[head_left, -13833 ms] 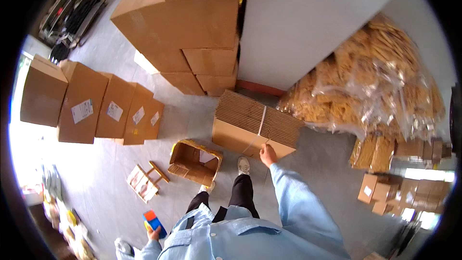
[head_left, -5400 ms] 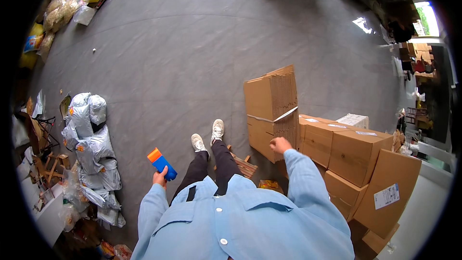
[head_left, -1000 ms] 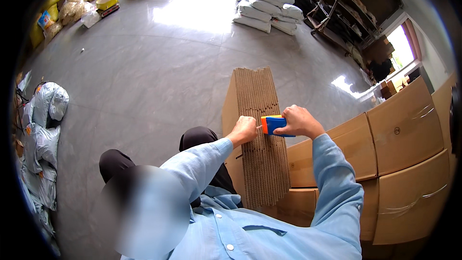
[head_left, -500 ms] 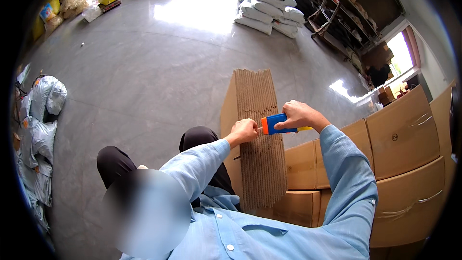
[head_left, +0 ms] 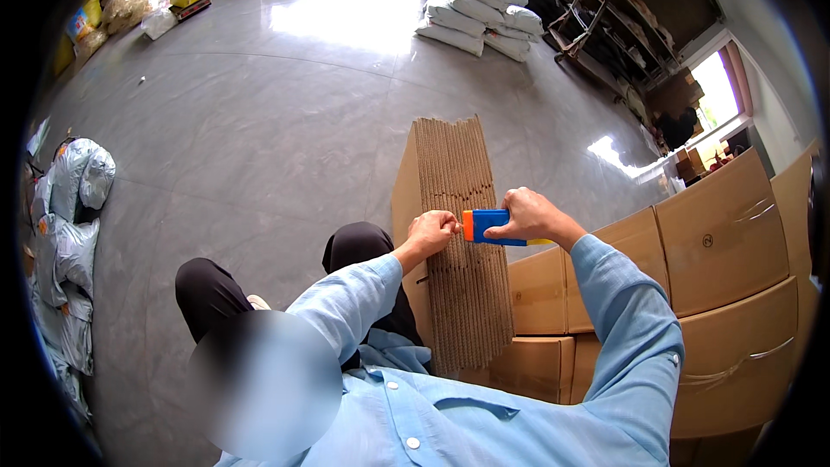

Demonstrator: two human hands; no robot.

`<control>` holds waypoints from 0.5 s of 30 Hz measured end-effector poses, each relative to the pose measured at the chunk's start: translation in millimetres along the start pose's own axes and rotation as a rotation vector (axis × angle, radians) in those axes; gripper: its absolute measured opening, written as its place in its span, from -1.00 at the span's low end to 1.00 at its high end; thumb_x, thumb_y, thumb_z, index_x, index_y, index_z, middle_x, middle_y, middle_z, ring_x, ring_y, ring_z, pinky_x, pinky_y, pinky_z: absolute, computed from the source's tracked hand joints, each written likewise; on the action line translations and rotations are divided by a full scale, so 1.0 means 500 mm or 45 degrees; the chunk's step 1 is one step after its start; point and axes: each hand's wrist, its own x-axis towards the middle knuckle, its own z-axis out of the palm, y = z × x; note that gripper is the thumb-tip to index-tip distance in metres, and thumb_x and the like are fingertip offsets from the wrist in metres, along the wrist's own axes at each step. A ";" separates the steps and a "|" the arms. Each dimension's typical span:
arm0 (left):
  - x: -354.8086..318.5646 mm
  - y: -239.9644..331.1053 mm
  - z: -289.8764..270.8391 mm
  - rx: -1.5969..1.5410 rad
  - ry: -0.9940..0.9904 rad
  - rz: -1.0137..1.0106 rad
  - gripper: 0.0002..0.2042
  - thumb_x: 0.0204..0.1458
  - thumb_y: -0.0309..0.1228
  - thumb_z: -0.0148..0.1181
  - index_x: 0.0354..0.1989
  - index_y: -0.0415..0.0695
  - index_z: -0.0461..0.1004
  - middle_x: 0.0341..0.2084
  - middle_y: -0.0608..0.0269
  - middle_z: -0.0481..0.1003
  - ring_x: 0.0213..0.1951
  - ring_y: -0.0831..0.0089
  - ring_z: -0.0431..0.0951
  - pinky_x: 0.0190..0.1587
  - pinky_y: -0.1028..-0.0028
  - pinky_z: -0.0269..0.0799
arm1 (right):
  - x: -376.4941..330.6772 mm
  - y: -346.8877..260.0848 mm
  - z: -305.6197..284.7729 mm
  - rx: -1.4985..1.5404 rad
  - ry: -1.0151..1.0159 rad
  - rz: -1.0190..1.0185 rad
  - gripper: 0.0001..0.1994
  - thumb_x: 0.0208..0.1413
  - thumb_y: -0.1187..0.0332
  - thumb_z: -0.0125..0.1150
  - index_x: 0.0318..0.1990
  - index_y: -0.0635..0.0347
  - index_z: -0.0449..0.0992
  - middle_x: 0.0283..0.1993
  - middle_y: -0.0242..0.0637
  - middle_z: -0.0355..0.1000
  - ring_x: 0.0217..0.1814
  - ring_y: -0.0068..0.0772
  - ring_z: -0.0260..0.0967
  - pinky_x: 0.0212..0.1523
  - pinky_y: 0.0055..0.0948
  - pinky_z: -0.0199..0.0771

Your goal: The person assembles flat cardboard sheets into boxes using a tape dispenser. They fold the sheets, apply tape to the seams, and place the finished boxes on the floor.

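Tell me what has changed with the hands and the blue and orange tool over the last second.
The right hand has drawn the blue and orange handheld tool slightly rightward, off the left hand, then eased it back until the orange end almost meets that hand again. The left hand stays pinched on the top edge of the upright bundle of flattened brown cardboard. Bundle and stacked boxes are unchanged.

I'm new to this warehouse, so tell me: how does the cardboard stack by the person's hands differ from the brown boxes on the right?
The stack of flattened cardboard stands on edge, its ribbed sheet edges facing up; the assembled boxes are closed, with smooth faces. The stack is being handled: the left hand rests on it, and the right hand holds a blue and orange tool over it. The boxes sit untouched. Both are brown cardboard.
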 end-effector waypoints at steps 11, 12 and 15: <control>0.000 -0.017 -0.003 -0.138 -0.108 0.082 -0.81 0.03 -0.33 -0.02 -0.41 -0.09 0.54 -0.45 0.27 0.56 -0.31 0.36 0.55 -0.22 0.36 0.39 | -0.049 -0.027 0.021 -0.030 0.073 -0.030 -0.51 -0.26 0.02 0.34 -0.40 0.39 0.55 -0.41 0.03 0.48 -0.37 -0.06 0.48 -0.26 -0.25 0.49; -0.002 -0.018 -0.004 -0.134 -0.064 0.111 -0.81 0.05 -0.35 -0.01 -0.40 -0.12 0.53 -0.47 0.28 0.55 -0.35 0.43 0.52 -0.25 0.40 0.38 | -0.052 -0.032 0.020 -0.049 0.077 -0.035 -0.51 -0.26 0.03 0.34 -0.40 0.39 0.55 -0.41 0.03 0.48 -0.37 -0.05 0.48 -0.26 -0.25 0.49; -0.009 -0.026 -0.004 -0.139 0.021 0.180 -0.82 0.09 -0.38 -0.01 -0.38 -0.18 0.51 -0.51 0.30 0.52 -0.46 0.58 0.45 -0.33 0.50 0.37 | -0.059 -0.049 0.023 -0.105 0.142 -0.077 -0.53 -0.24 0.04 0.33 -0.41 0.38 0.55 -0.43 0.03 0.48 -0.37 -0.04 0.47 -0.25 -0.25 0.48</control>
